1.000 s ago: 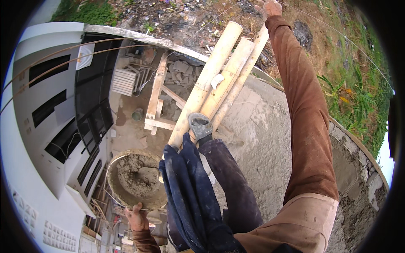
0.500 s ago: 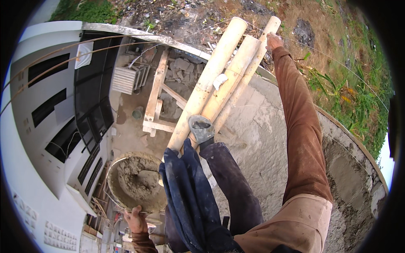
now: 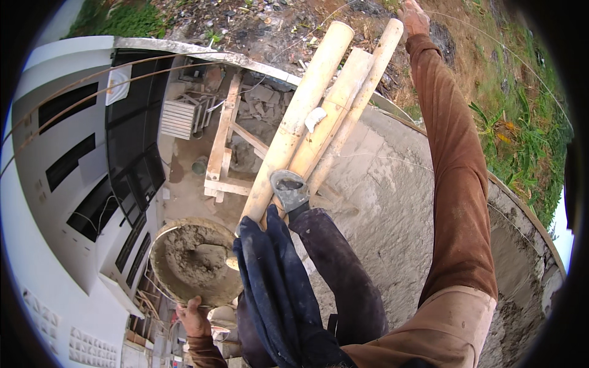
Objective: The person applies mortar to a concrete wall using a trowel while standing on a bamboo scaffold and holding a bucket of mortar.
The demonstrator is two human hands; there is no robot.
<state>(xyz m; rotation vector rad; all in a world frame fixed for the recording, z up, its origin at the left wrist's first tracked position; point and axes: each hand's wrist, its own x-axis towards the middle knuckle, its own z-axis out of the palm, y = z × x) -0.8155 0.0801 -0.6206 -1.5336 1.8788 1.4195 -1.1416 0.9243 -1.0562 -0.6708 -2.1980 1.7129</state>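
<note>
My left hand (image 3: pixel 193 318) grips the lower rim of a round bucket (image 3: pixel 157 265) of wet grey mortar (image 3: pixel 190 242). A trowel (image 3: pixel 232 264) lies in the bucket, its wooden handle over the right side and its blade smeared with mortar. At the far end of my stretched right arm, my right hand (image 3: pixel 415 19) is closed on a thin string (image 3: pixel 485 29) at the top of the view. Its fingertips are partly cut off by the picture's edge. Beside it lie several bamboo poles (image 3: pixel 307 116), with my shod foot (image 3: pixel 289 189) on their near part.
A rough mortar-covered surface (image 3: pixel 386 202) spreads to the right, bounded by a curved edge. Lower down on the left stand a wooden frame (image 3: pixel 219 147) and slatted wood (image 3: pixel 179 119). A white building (image 3: pixel 67 245) fills the left. Another string (image 3: pixel 383 156) crosses the surface.
My right hand has moved farther out and slightly right, away from the poles, and the string has shifted with it. The bucket has shifted slightly left, my left hand still on its rim.
</note>
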